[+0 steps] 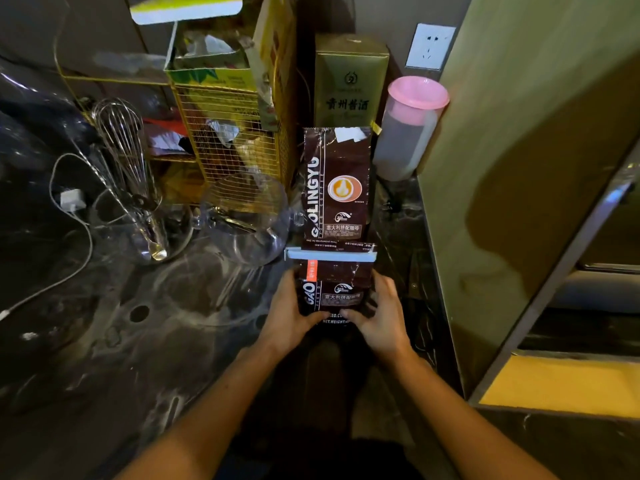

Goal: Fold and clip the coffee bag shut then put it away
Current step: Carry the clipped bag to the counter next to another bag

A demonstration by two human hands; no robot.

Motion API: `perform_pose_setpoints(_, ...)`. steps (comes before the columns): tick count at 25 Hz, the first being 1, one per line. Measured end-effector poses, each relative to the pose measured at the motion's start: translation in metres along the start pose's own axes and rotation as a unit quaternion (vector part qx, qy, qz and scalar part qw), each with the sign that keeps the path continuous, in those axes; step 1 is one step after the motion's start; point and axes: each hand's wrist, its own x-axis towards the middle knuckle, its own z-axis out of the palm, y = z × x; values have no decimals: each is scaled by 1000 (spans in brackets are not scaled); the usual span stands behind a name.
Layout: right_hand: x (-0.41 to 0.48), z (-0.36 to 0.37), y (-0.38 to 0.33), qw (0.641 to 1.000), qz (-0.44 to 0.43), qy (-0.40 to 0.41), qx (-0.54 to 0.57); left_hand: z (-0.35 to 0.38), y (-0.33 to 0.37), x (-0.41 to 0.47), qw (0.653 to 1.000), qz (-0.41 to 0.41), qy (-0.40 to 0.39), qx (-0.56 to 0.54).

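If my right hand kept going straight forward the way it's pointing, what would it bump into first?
Most likely the second coffee bag standing behind the clipped coffee bag that the right hand holds; depth is hard to judge, so the plastic container with the pink lid is possible.

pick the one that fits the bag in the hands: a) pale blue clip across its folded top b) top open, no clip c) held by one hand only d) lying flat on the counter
a: the coffee bag, gripped on both sides by the left hand and right hand, has a pale blue clip running across its folded top.
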Motion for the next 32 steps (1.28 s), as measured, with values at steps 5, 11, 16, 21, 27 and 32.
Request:
perform_pose_setpoints(5, -1, 1, 15, 999, 11, -20, 32, 9, -15, 4, 1000, -12, -11, 7)
perform_pose_setpoints(11, -3, 8, 23, 998, 21, -20, 56, 13, -22, 2, 999, -20, -20, -44)
perform_pose_setpoints(16, 12, 7, 21, 998, 28, 0, 56, 15, -14, 18, 999, -13, -7, -41)
perform_pose_setpoints(21, 20, 5, 22, 1000, 9, -13, 26, 18, -13, 21, 1000, -18, 2, -15)
perform_pose_setpoints(27, 15, 4, 19, 999, 6, -31, 18, 19, -11, 20, 1000, -6, 18, 17)
perform_pose_setpoints(32, 3, 0, 6, 1000, 15, 4, -5, 12, -4, 5, 1000, 20, 21, 4)
